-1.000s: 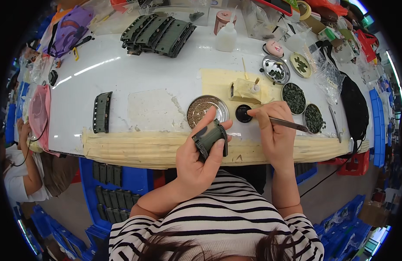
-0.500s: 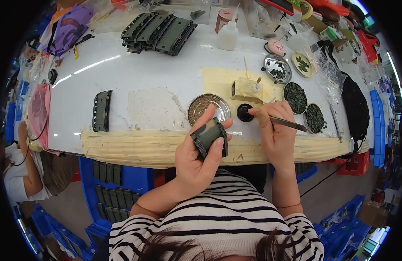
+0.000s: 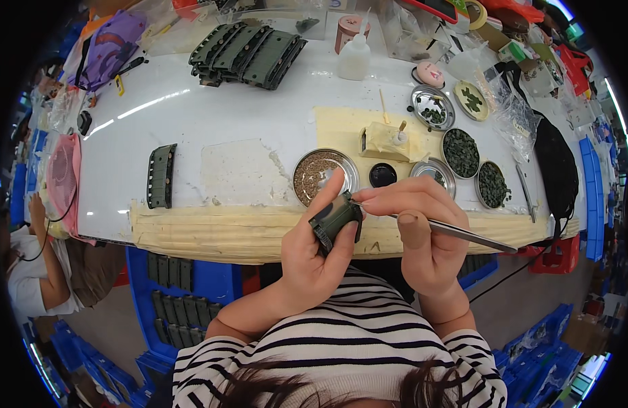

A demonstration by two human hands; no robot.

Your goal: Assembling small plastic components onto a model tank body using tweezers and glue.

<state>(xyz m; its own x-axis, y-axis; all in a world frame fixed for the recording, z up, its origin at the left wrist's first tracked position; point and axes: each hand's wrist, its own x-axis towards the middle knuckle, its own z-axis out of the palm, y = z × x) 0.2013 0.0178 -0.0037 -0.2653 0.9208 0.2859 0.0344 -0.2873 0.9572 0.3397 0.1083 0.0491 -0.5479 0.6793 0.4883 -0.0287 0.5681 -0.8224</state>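
Left hand (image 3: 314,251) grips dark green part (image 3: 336,219); right hand (image 3: 423,234) pinches tweezers (image 3: 457,233).

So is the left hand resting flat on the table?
No, the left hand is raised at the table edge, gripping a small dark green part.

The tweezers' (image 3: 457,232) tip is hidden behind the dark green part (image 3: 336,219); what is gripped cannot be told.
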